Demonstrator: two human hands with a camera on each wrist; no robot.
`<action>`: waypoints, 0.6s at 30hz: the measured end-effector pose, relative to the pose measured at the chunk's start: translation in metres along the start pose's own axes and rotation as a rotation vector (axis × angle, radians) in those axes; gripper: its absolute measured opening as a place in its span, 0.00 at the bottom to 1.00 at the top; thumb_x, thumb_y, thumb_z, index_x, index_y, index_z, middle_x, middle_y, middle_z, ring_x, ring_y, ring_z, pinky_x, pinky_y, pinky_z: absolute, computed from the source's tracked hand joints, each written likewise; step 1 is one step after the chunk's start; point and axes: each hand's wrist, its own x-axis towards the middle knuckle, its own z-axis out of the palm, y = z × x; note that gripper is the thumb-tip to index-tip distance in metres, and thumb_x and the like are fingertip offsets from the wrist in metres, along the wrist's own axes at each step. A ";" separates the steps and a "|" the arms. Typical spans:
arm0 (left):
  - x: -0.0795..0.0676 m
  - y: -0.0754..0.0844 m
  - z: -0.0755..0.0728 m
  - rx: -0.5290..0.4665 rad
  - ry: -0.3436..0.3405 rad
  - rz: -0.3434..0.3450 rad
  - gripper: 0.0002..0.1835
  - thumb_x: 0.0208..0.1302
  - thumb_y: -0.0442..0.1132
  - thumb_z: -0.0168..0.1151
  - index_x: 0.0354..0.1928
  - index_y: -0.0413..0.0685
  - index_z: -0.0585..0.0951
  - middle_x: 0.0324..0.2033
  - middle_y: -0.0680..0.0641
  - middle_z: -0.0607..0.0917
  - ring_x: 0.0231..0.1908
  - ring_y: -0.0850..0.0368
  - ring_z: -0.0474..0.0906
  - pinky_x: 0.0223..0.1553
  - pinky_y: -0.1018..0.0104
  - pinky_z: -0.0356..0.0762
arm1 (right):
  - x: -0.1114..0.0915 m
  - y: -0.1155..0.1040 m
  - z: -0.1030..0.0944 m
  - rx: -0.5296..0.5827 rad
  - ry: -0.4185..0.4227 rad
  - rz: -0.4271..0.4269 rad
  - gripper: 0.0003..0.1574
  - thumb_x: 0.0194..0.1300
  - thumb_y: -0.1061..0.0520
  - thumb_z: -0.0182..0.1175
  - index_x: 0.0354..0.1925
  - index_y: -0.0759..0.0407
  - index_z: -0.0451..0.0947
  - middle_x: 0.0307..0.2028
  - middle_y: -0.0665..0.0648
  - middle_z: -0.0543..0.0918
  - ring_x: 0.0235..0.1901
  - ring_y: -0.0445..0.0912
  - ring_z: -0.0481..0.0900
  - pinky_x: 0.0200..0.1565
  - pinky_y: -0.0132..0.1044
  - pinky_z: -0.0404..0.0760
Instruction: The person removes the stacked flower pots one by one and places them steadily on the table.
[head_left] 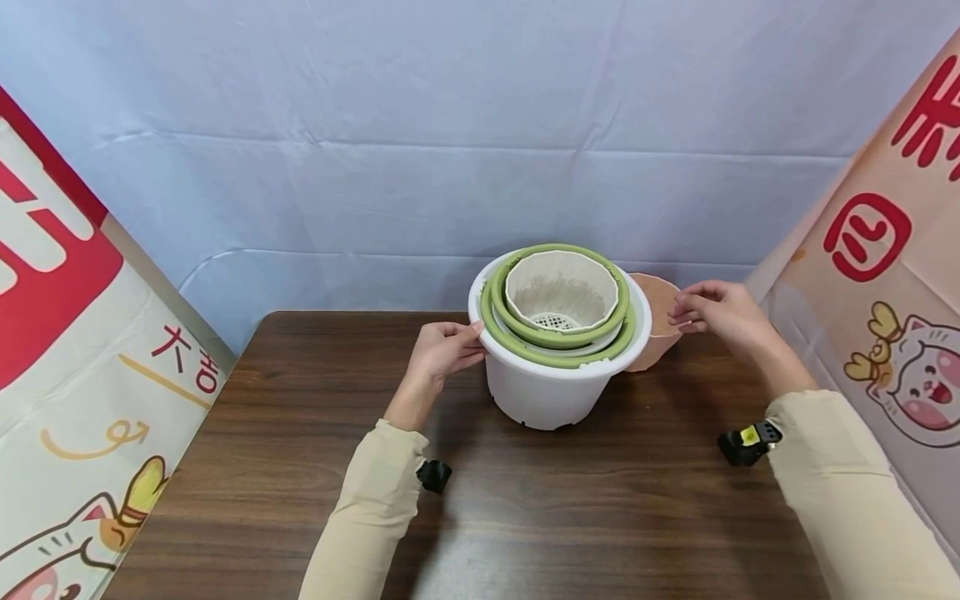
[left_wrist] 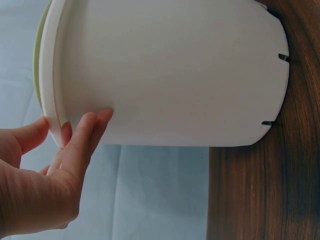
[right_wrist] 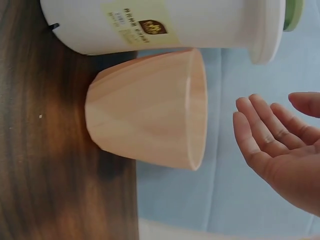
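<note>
A large white flower pot (head_left: 543, 396) stands upright on the table. Nested inside it are a larger green-rimmed pot (head_left: 551, 359), a smaller green-rimmed one (head_left: 566, 340) and an off-white pot (head_left: 562, 283) with a perforated bottom. My left hand (head_left: 442, 350) holds the white pot's rim at its left side, thumb on the rim and fingers beneath against the wall. Behind and right of the stack is a peach faceted pot (right_wrist: 145, 110), upright. Close to its rim hovers my right hand (head_left: 716, 312), fingers loosely bent; the right wrist view shows it apart from the pot, holding nothing.
All the pots stand near the back edge of a dark wooden table (head_left: 300, 467). A pale cloth (head_left: 420, 167) hangs behind, and printed banners (head_left: 82, 375) flank both sides. The white pot carries a yellowish label (right_wrist: 137, 25).
</note>
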 end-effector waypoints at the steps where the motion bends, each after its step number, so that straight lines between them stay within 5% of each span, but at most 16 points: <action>1: 0.000 0.000 0.000 0.000 0.001 0.000 0.11 0.61 0.34 0.60 0.37 0.28 0.77 0.25 0.42 0.80 0.27 0.56 0.80 0.40 0.59 0.81 | 0.000 -0.002 0.000 -0.002 -0.004 -0.005 0.07 0.68 0.66 0.46 0.40 0.72 0.66 0.24 0.48 0.81 0.27 0.40 0.81 0.32 0.33 0.83; 18: -0.001 0.002 0.000 0.007 0.002 -0.002 0.12 0.61 0.34 0.61 0.37 0.28 0.77 0.25 0.42 0.81 0.26 0.56 0.80 0.42 0.56 0.80 | 0.001 -0.039 0.011 -0.166 -0.018 -0.065 0.18 0.69 0.60 0.47 0.46 0.78 0.67 0.27 0.50 0.81 0.28 0.41 0.81 0.31 0.33 0.83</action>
